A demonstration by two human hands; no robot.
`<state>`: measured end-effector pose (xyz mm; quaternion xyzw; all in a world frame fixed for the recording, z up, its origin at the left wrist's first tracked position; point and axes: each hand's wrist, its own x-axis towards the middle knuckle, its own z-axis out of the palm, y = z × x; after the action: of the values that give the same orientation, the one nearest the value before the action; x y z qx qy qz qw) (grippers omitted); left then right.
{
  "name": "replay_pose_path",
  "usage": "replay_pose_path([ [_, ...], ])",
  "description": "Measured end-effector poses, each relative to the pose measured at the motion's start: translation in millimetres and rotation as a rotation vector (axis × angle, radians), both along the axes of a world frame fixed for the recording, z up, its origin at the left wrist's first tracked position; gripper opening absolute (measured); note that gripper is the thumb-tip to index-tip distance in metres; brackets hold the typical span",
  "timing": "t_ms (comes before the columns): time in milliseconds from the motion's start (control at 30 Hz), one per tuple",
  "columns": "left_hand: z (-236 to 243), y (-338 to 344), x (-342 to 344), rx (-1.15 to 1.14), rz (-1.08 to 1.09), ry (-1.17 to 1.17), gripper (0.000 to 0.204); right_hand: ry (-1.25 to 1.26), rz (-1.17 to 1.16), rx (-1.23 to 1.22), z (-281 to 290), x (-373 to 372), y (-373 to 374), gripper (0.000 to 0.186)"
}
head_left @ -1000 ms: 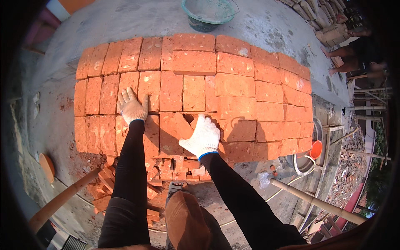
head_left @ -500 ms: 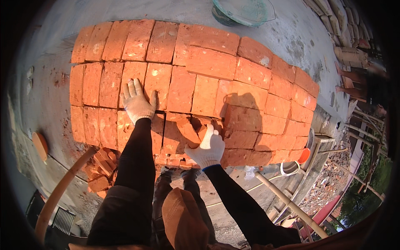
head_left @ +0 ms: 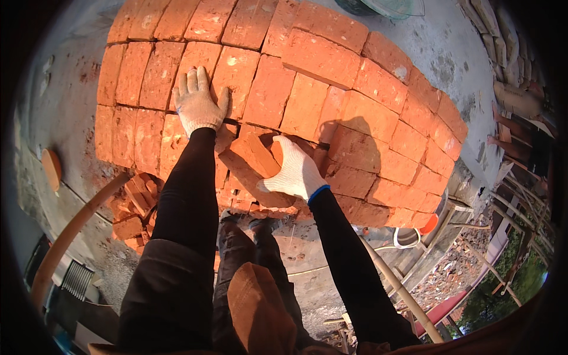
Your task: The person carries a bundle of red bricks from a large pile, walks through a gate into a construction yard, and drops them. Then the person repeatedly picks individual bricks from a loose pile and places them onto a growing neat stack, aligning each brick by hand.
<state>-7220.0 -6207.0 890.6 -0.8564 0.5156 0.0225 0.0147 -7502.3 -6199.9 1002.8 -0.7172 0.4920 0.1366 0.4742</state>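
A large stack of orange-red bricks (head_left: 268,89) lies in front of me in close rows. My left hand (head_left: 200,102), in a pale knitted glove, rests flat on its top with fingers spread. At the near edge my right hand (head_left: 294,171), in a white glove with a blue cuff, curls round a tilted brick (head_left: 259,155). Its thumb points left below the brick, while the fingertips are mostly hidden behind it. Around that brick is a dark gap in the near row, with shadow over it.
Broken brick pieces (head_left: 133,201) are heaped at the near left beside a curved wooden handle (head_left: 89,219). An orange bucket (head_left: 430,223) and a pole (head_left: 396,281) are at the right. Sacks (head_left: 494,35) are piled far right, near another person's legs (head_left: 503,127). A greenish basin (head_left: 396,7) stands beyond the stack.
The stack sits higher in the picture as my view shifts. The tilted brick in my right hand shows more of its side and seems raised. My left hand stays flat on the bricks.
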Motion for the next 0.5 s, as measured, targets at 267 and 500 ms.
replay_pose_path([
  [267,0,10,10,0.082,0.028,-0.074,0.094,-0.166,-0.011,-0.213,-18,8,16,0.116],
  [500,6,1,5,0.084,0.022,-0.009,0.094,-0.166,-0.172,-0.514,-18,14,32,0.096],
])
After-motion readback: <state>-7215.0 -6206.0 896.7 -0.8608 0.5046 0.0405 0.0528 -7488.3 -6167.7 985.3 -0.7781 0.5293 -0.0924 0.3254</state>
